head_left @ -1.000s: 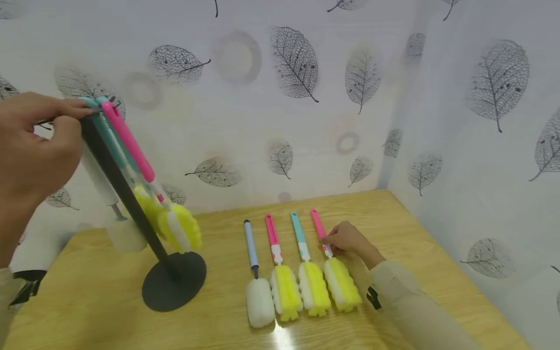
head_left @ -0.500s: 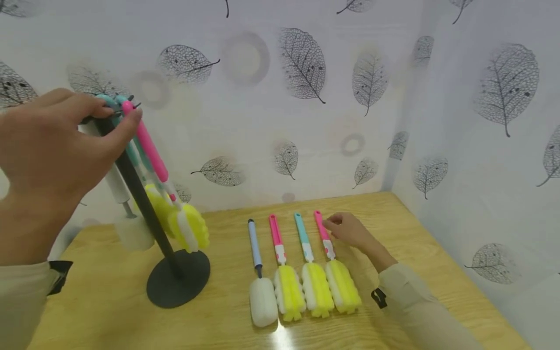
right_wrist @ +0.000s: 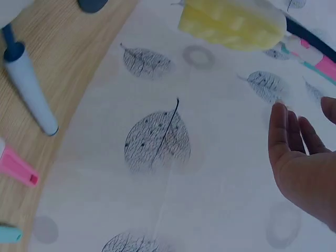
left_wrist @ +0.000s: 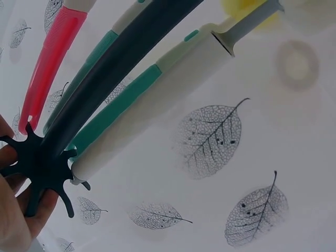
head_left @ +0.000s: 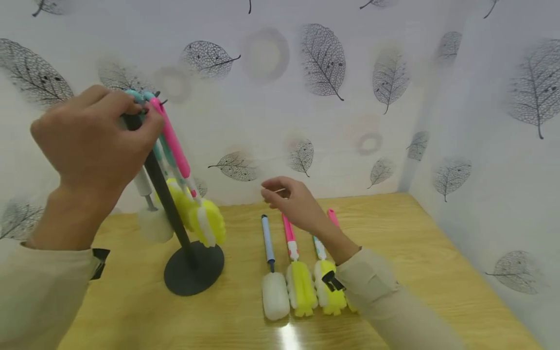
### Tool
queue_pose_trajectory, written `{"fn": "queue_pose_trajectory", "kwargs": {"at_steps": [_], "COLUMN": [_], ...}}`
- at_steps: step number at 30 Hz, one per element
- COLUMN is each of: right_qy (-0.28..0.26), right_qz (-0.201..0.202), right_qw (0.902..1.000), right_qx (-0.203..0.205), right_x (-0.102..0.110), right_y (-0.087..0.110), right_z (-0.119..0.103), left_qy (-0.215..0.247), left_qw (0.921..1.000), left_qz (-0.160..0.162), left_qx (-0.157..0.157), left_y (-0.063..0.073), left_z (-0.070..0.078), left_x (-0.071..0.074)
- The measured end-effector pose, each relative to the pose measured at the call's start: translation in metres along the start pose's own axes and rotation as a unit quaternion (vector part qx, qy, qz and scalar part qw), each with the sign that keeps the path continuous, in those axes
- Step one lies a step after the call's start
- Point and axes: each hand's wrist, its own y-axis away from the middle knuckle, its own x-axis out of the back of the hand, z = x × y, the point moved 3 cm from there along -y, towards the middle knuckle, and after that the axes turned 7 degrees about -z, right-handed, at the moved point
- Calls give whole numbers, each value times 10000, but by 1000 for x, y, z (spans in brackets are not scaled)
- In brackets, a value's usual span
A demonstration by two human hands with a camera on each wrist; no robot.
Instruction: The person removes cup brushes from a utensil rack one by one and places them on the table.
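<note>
My left hand (head_left: 94,141) grips the top of a black stand (head_left: 164,180), fingers at its hooked crown (left_wrist: 50,163). Bottle brushes hang from the hooks: a pink-handled one (head_left: 175,146) with a yellow-and-white sponge, teal-handled ones (left_wrist: 118,105) behind it, and a white-handled one (head_left: 155,226) with a white sponge. My right hand (head_left: 297,204) is in the air above the handles of the brushes on the table, holding nothing, its fingers loosely bent. In the right wrist view its fingers (right_wrist: 278,131) extend upward, apart from the thumb, below a hanging yellow sponge (right_wrist: 231,26).
On the wooden table (head_left: 437,272) lie a blue-handled brush (head_left: 275,296), a pink-handled brush (head_left: 302,287) and a teal-handled brush (head_left: 325,304) in a row. My right forearm mostly covers another pink-handled brush (head_left: 333,217). The stand's round base (head_left: 194,272) is to their left. A leaf-patterned curtain (head_left: 262,121) backs the table.
My right hand let go of the rightmost pink-handled brush and has moved up and left, empty. My left hand shifted its fingers around the stand's top. The view has turned slightly left.
</note>
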Motion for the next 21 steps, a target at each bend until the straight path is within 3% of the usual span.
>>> {"fn": "queue_pose_trajectory", "kwargs": {"at_steps": [5, 8, 15, 21], "right_qy": [-322, -475, -380, -97], "right_qz": [163, 470, 962, 978], "right_qw": [9928, 9868, 9863, 9889], "right_qx": [1142, 1472, 1283, 1115], "right_x": [-36, -55, -76, -76], "right_y": [-18, -26, -34, -34], "right_z": [-35, -51, -60, -58], "left_qy": [24, 45, 97, 233], "left_qw": [10000, 9999, 9999, 9995], "left_qz": [-14, 8, 54, 199], "left_qx": [-88, -137, -64, -60], "left_y": [-2, -3, -2, 2], "left_z": [6, 9, 13, 18], "left_x": [-1, -1, -1, 0]}}
